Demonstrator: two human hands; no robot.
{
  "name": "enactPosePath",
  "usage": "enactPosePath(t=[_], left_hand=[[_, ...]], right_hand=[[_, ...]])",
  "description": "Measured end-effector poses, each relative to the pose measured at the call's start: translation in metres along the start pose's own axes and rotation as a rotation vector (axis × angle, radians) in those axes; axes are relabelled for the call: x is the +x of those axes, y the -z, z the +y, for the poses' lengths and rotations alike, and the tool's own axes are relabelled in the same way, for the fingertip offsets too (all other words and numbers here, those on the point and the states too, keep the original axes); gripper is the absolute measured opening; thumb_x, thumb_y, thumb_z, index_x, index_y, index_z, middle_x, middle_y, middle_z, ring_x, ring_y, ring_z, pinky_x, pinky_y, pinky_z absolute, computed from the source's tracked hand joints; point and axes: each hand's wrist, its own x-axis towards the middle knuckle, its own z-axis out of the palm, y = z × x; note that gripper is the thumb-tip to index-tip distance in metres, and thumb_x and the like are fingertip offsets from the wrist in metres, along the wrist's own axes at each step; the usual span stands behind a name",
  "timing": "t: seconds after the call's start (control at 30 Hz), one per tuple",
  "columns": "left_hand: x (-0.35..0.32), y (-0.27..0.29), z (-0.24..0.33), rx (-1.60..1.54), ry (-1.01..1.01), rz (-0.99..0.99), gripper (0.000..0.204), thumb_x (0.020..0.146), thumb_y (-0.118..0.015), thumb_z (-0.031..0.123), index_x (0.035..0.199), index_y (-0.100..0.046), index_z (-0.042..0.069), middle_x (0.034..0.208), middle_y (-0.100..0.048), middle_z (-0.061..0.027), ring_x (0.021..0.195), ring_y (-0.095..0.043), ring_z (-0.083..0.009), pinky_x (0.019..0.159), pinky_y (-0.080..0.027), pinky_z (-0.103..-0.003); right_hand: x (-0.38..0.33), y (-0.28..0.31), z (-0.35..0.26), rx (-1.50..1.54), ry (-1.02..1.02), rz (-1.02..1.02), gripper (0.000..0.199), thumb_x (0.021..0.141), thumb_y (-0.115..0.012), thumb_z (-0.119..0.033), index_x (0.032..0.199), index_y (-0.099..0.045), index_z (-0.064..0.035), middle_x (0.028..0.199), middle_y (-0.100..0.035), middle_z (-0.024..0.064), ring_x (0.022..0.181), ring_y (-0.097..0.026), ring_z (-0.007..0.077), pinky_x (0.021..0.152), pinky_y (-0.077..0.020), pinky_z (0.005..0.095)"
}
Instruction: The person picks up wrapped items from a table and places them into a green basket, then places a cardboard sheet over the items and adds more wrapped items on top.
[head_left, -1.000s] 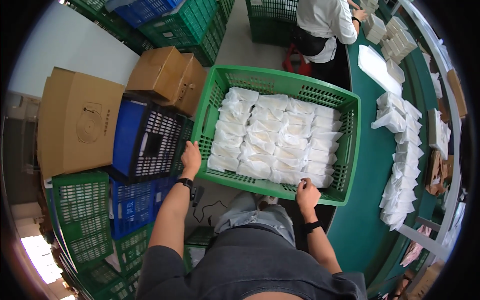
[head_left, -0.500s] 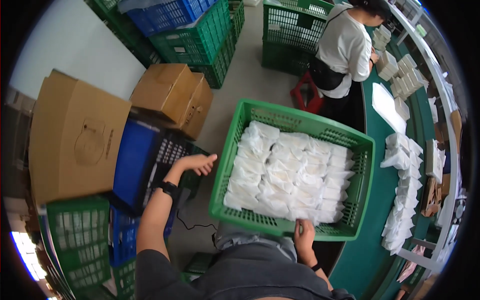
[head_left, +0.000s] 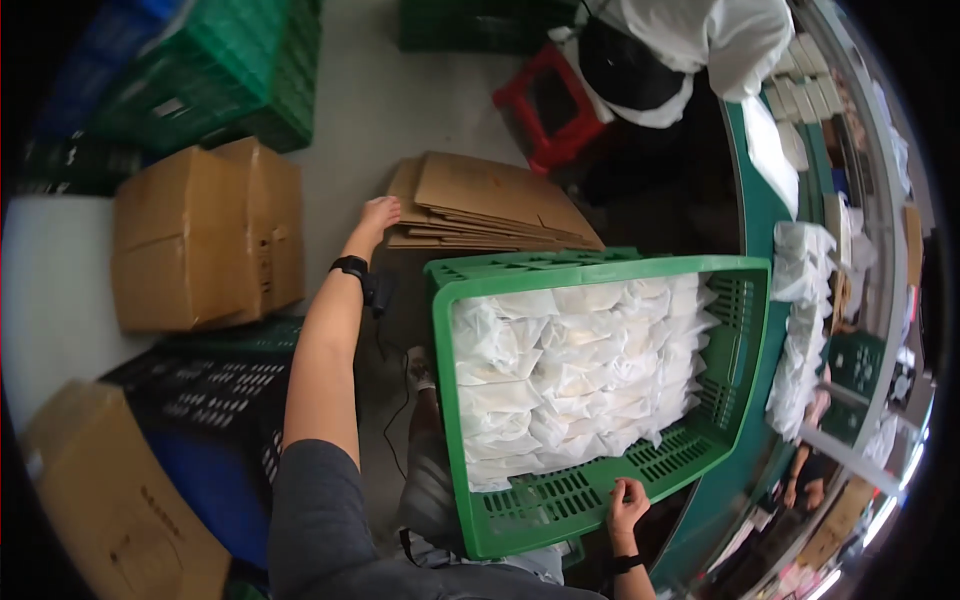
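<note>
A green plastic crate (head_left: 604, 272) with slotted walls hangs tilted in front of me, filled with rows of items wrapped in white paper (head_left: 585, 365). My right hand (head_left: 627, 505) is closed over its near rim, fingertips on the inner side. Stretched forward to the left of the crate, my left hand (head_left: 380, 214) is off it. Its fingers are loosely bent and partly turned away, with nothing visible in them. In the picture this hand overlaps the left edge of a stack of flattened cardboard boxes (head_left: 500, 195); whether it touches them is unclear.
Brown cartons (head_left: 205, 240) and stacked green crates (head_left: 220, 75) stand to the left. A red stool (head_left: 560, 110) is ahead beside a person in white (head_left: 690, 40). Along the right runs a green worktable (head_left: 735, 480) bearing more wrapped items (head_left: 800, 320). A cable lies on the floor.
The view has turned, bringing the flattened boxes into sight. The crate has tipped more upright, its near wall dropping. My left arm has reached further forward; my right hand stays on the near rim.
</note>
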Motion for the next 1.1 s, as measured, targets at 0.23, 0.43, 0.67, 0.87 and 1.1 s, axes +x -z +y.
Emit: enactPosePath(t=[0.23, 0.43, 0.67, 0.87, 1.1], left_hand=[[0.056, -0.056, -0.031, 0.209, 0.147, -0.052, 0.06, 0.083, -0.063, 0.044, 0.125, -0.047, 0.004, 0.125, -0.046, -0.0138, 0.111, -0.048, -0.0238, 0.082, -0.048, -0.034], [0.107, -0.062, 0.005, 0.34, 0.192, -0.032, 0.02, 0.08, -0.064, 0.021, 0.089, -0.06, 0.004, 0.079, -0.06, -0.0064, 0.063, -0.054, -0.017, 0.059, -0.05, -0.032], [0.077, -0.098, 0.071, -0.187, 0.236, -0.561, 0.013, 0.082, -0.046, -0.008, 0.094, -0.051, -0.01, 0.101, -0.055, -0.0176, 0.1, -0.053, -0.0279, 0.102, -0.043, -0.047], [-0.093, -0.079, 0.176, -0.598, 0.437, -0.571, 0.03, 0.082, -0.046, -0.009, 0.112, -0.043, -0.015, 0.128, -0.044, -0.0232, 0.123, -0.043, -0.0302, 0.104, -0.043, -0.036], [-0.364, -0.029, 0.163, -0.747, 0.066, -0.509, 0.048, 0.085, -0.046, -0.006, 0.131, -0.033, -0.008, 0.133, -0.043, -0.0189, 0.12, -0.047, -0.0281, 0.101, -0.046, -0.037]], right_hand=[[0.005, 0.005, -0.014, -0.085, -0.067, 0.02, 0.011, 0.083, -0.057, -0.008, 0.078, -0.062, 0.0006, 0.061, -0.058, 0.0061, 0.054, -0.059, 0.0132, 0.052, -0.0443, 0.0245], [0.008, 0.005, -0.021, -0.102, -0.059, 0.041, 0.007, 0.077, -0.059, -0.008, 0.075, -0.063, -0.0036, 0.061, -0.057, 0.0069, 0.054, -0.057, 0.0174, 0.052, -0.0434, 0.0279], [0.011, 0.0, -0.024, -0.097, -0.01, 0.116, 0.004, 0.073, -0.061, -0.009, 0.072, -0.064, -0.0061, 0.06, -0.055, 0.0072, 0.053, -0.055, 0.0211, 0.05, -0.0422, 0.0305], [0.001, 0.016, -0.018, -0.045, 0.017, 0.199, 0.003, 0.073, -0.061, -0.009, 0.072, -0.063, -0.0069, 0.059, -0.054, 0.0068, 0.051, -0.053, 0.0215, 0.049, -0.0416, 0.0324], [0.002, 0.006, -0.011, 0.05, 0.23, 0.316, 0.009, 0.074, -0.064, -0.009, 0.081, -0.063, -0.0042, 0.071, -0.058, 0.0097, 0.066, -0.057, 0.0258, 0.061, -0.0447, 0.0344]])
